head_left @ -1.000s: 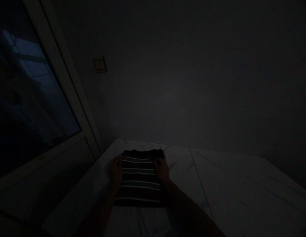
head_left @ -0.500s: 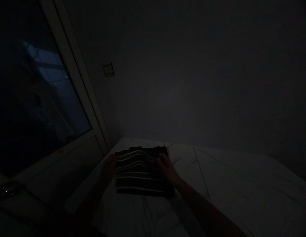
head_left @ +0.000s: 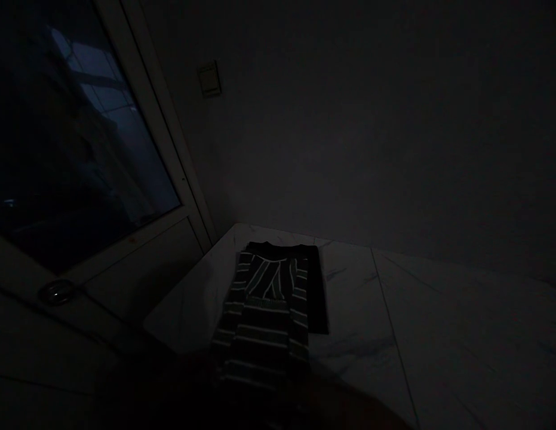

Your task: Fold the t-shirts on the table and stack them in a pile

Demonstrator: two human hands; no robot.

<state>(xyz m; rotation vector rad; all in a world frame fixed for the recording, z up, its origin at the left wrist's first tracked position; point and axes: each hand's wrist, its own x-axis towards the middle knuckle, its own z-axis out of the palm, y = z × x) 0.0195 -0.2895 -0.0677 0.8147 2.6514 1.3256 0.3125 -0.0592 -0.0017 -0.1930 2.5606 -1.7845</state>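
A dark striped knit garment (head_left: 262, 334) lies lengthwise, its long side parts folded in over the middle; it looks like a sweater. Its near end runs into deep shadow at the bottom of the view. My left hand (head_left: 199, 367) and my right hand (head_left: 304, 388) are dim shapes at that near end, one on each side. Darkness hides their fingers, so their grip does not show. Under the striped garment lies a dark folded cloth (head_left: 318, 298), showing along the far and right edges.
Both cloths rest on a white marble-patterned surface (head_left: 358, 298) that meets a plain wall (head_left: 349, 149). On the left stands a door (head_left: 170, 239) with a dark glass pane and a metal handle (head_left: 57, 292). A light switch (head_left: 209, 79) is on the wall. The room is very dim.
The striped garment, earlier a short folded piece between both hands, now stretches toward me and shows its folded-in sides. Both hands have drawn back toward my body. The view has tilted down.
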